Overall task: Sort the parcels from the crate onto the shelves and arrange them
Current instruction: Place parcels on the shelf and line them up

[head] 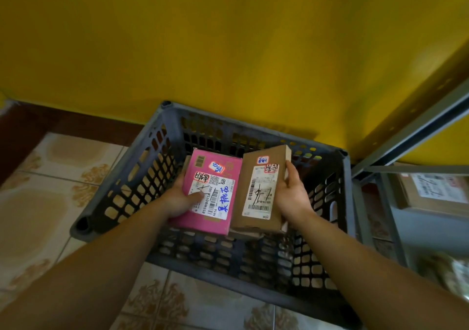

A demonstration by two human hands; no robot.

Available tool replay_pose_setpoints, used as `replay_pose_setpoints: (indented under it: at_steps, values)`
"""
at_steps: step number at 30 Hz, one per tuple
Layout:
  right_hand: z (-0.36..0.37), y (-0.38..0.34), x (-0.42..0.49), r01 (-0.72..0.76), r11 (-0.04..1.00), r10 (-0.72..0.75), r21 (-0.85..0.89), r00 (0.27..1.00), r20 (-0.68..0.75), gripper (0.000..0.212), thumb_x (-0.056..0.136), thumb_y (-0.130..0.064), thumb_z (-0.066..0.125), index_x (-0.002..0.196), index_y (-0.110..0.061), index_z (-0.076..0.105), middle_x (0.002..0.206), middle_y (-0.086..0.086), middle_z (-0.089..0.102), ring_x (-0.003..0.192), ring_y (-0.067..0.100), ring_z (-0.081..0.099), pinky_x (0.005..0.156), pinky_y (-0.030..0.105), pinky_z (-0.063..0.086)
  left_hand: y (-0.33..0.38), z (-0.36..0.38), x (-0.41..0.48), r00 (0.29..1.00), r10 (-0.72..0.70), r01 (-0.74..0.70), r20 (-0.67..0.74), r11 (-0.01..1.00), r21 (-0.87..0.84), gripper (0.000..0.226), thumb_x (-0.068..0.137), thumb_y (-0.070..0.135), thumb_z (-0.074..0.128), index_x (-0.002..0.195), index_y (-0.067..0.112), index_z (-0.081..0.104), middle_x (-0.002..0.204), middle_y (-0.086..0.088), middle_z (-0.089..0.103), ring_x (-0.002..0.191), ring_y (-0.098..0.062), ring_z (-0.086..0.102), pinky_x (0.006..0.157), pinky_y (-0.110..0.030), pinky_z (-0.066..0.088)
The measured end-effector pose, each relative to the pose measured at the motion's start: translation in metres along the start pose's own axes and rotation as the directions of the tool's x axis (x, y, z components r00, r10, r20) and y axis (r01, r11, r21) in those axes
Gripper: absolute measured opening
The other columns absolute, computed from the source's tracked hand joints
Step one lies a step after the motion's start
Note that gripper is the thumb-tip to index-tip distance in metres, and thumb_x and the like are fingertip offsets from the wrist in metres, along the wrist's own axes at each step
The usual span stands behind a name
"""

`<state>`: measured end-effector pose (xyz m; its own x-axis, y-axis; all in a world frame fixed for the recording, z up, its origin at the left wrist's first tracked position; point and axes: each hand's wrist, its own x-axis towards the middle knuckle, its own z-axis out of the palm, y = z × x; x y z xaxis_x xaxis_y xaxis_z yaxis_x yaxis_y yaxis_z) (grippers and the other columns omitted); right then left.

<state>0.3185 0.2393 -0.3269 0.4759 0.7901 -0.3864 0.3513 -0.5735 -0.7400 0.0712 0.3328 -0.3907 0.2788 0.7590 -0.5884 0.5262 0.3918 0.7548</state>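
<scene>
Left hand [179, 197]: grips the pink parcel [215, 192] at its left edge, thumb pressed on the label, fingers hidden beneath.
Right hand [291, 192]: holds the brown parcel [261, 185] by its right edge, thumb on top.
Position: both parcels are side by side over the open crate [253, 126]; cannot tell whether they touch.
Risk, slip: each parcel is held by one edge only, so a tilt inward could drop it back into the crate.
Risk, collision: the shelf frame [418, 124] stands close on the right, and a hasty swing could knock the brown parcel against it.
Risk, placing: a shelved box [431, 192] already takes up room there.
</scene>
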Motion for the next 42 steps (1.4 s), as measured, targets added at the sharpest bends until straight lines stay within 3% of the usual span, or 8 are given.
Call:
replay_pose_setpoints:
  at_steps: [8,18,21,26,31,34,36,42]
  values:
    - [0.001,0.008,0.004,-0.071,0.972,0.055,0.223,0.996,0.077,0.079,0.097,-0.007,0.06,0.156,-0.038,0.016,0.101,-0.015,0.061,0.084,0.009,0.067,0.059,0.02,0.057,0.021,0.003,-0.015,0.999,-0.006,0.011,0.054,0.996,-0.094,0.097,0.083,0.009,0.073,0.153,0.034,0.012,0.123,-0.004,0.064,0.102,-0.021,0.065,0.092,-0.042,0.052]
    - [-0.094,-0.085,-0.062,-0.002,0.953,-0.003,0.304,1.0,0.015,0.073,0.096,-0.007,0.061,0.152,-0.04,0.029,0.124,-0.005,0.061,0.09,0.004,0.066,0.071,0.031,0.061,0.114,-0.044,-0.137,0.988,0.112,-0.142,-0.11,0.933,-0.33,0.08,0.092,0.008,0.063,0.151,0.042,0.021,0.124,0.005,0.066,0.105,-0.018,0.067,0.086,-0.044,0.057]
    - [-0.134,-0.135,-0.097,0.026,0.942,-0.031,0.335,0.999,0.009,0.068,0.098,-0.003,0.056,0.151,-0.038,0.031,0.121,-0.005,0.06,0.091,0.003,0.064,0.066,0.023,0.059,0.169,-0.064,-0.197,0.981,0.135,-0.176,-0.142,0.924,-0.338,0.077,0.093,0.004,0.06,0.147,0.046,0.024,0.125,0.006,0.064,0.106,-0.016,0.067,0.075,-0.032,0.059]
    - [-0.215,-0.233,-0.169,0.037,0.92,-0.032,0.391,0.999,-0.019,0.065,0.1,-0.002,0.05,0.151,-0.037,0.031,0.119,-0.001,0.058,0.088,0.014,0.065,0.059,0.022,0.057,0.266,-0.102,-0.314,0.962,0.153,-0.216,-0.226,0.932,-0.292,0.083,0.094,0.013,0.061,0.149,0.053,0.012,0.136,0.009,0.057,0.116,-0.02,0.061,0.093,-0.053,0.052]
    - [-0.303,-0.322,-0.255,0.057,0.885,-0.037,0.463,0.998,-0.053,0.065,0.1,-0.006,0.053,0.152,-0.039,0.029,0.122,0.003,0.062,0.096,0.023,0.069,0.07,0.037,0.06,0.366,-0.131,-0.449,0.906,0.225,-0.325,-0.358,0.912,-0.25,0.08,0.096,0.011,0.057,0.146,0.053,0.01,0.118,0.015,0.059,0.097,-0.005,0.063,0.07,-0.026,0.056]
    - [-0.335,-0.355,-0.295,0.099,0.875,-0.073,0.474,0.995,-0.072,0.066,0.1,-0.007,0.056,0.152,-0.039,0.03,0.105,-0.006,0.061,0.084,0.015,0.069,0.056,0.027,0.059,0.399,-0.143,-0.498,0.887,0.288,-0.376,-0.362,0.905,-0.2,0.078,0.096,0.016,0.057,0.144,0.056,0.01,0.117,0.017,0.06,0.097,-0.005,0.064,0.073,-0.028,0.054]
    - [-0.357,-0.378,-0.331,0.163,0.862,-0.127,0.48,0.986,-0.106,0.069,0.098,-0.009,0.059,0.153,-0.038,0.03,0.115,-0.001,0.061,0.084,0.015,0.069,0.051,0.022,0.056,0.421,-0.152,-0.536,0.851,0.371,-0.453,-0.371,0.877,-0.16,0.077,0.096,0.013,0.057,0.144,0.054,0.013,0.114,0.022,0.059,0.095,-0.003,0.064,0.073,-0.026,0.053]
    - [-0.405,-0.406,-0.448,0.342,0.799,-0.256,0.494,0.938,-0.236,0.079,0.092,-0.007,0.067,0.152,-0.042,0.029,0.12,0.0,0.062,0.084,0.016,0.074,0.062,0.033,0.06,0.448,-0.167,-0.638,0.797,0.527,-0.586,-0.296,0.794,-0.164,0.075,0.095,0.011,0.058,0.131,0.064,0.019,0.114,0.023,0.064,0.1,-0.007,0.068,0.081,-0.035,0.056]
